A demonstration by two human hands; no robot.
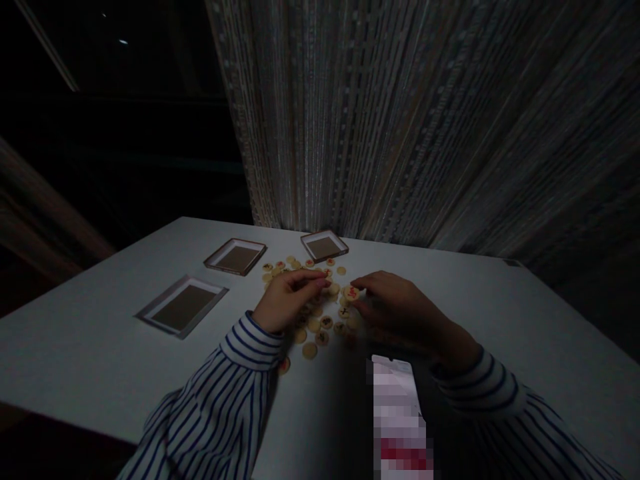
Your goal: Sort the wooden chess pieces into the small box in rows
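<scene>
Many round, pale wooden xiangqi pieces [309, 350] lie in a loose heap on the white table, some with red or black characters face up. My right hand [403, 307] pinches one xiangqi piece [351, 293] between thumb and fingers, its red character facing me. Over the heap, my left hand [290, 297] has its thumb and fingertips drawn together beside pale pieces. Whether one is gripped there I cannot make out. Part of the heap is hidden beneath both hands.
A shallow box tray [210, 267] and another tray [345, 253] stand behind the pieces. A third, paler tray [145, 316] sits at the left. Near the front lies a lit phone [400, 400]. A string curtain [340, 120] hangs behind the white table [90, 333]. The room is dim.
</scene>
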